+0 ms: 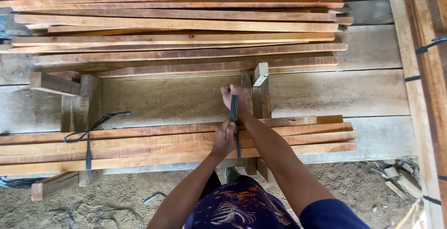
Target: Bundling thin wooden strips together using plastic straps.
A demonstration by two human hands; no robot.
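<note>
A bundle of long wooden slats lies across a wooden jig on the workbench. A dark strap runs up from the bundle's right part. My right hand is closed on the strap's upper end, above the slats. Just below, my left hand grips the same strap where it meets the top of the bundle. A second dark strap is wrapped around the bundle's left part, its loose ends lying on top.
A big stack of loose slats fills the back of the bench. More strapped timber runs along the right edge. Sandy ground with wood scraps lies below the bench front.
</note>
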